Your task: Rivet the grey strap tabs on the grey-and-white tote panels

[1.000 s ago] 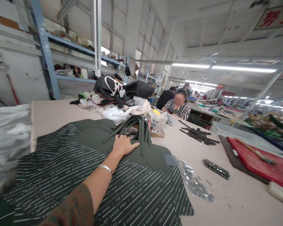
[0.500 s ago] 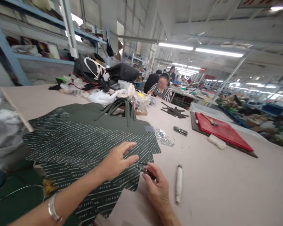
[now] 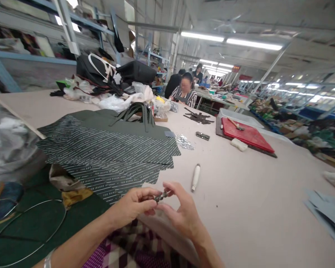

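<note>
Both my hands meet at the near edge of the table (image 3: 240,193), pinching a small dark metal fitting (image 3: 161,195) between their fingertips. My left hand (image 3: 134,206) holds it from the left, my right hand (image 3: 180,212) from the right. Just beyond them lies a stack of dark green striped fabric panels (image 3: 106,149) with green straps (image 3: 136,111) resting on its far end. A white cylindrical tool (image 3: 195,177) lies on the table a little to the right of my hands.
A red board (image 3: 247,136) on a dark mat, a pile of small shiny metal parts (image 3: 184,141) and dark strips (image 3: 198,118) lie further along the table. Black bags (image 3: 114,74) and plastic bags sit at the far left. A seated person (image 3: 185,93) works beyond.
My left hand came off the fabric stack and drew back toward me. The right hand came into view with the small fitting, and both hands now pinch it. The view tilted down.
</note>
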Tool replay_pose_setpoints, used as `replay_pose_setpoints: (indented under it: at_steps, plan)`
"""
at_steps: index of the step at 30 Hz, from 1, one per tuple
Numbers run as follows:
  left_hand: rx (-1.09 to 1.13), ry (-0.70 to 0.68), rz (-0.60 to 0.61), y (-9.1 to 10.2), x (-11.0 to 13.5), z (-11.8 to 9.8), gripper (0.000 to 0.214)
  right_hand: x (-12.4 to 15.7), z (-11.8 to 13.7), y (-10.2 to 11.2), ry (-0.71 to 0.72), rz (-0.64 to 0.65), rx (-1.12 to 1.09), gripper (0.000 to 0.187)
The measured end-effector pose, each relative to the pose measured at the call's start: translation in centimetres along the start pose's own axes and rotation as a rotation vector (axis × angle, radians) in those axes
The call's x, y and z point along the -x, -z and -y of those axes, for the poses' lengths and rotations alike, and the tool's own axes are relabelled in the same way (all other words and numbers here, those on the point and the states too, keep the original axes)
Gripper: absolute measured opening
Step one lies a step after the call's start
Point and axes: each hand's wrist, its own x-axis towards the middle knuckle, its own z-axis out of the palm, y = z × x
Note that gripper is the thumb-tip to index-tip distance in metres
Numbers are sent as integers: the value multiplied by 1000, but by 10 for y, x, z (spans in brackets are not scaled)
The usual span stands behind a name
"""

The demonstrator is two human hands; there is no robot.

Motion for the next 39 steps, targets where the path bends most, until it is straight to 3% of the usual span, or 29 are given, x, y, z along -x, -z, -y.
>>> replay_pose_setpoints:
  at_steps: [5, 10, 14, 19, 28, 39]
  plan:
    - [92, -61, 56, -23, 14, 19, 25, 26, 0, -1, -108, 4, -25, 24]
    - [-214, -78, 9, -33, 28, 19, 36, 33, 11, 1, -118, 94, -40, 26]
    - [-546, -210, -70, -28, 31, 17, 31, 32, 17, 4, -121, 167, -32, 28]
    - [-835, -207, -25, -21, 31, 22, 29, 27, 20, -4, -148, 184, 79, 28]
    - [-947, -71, -73, -19, 31, 19, 24, 16, 18, -28, -222, 132, 136, 25]
    - [-1045, -125, -109, -1, 11, 15, 26, -5, 4, -49, -202, -29, 241, 21]
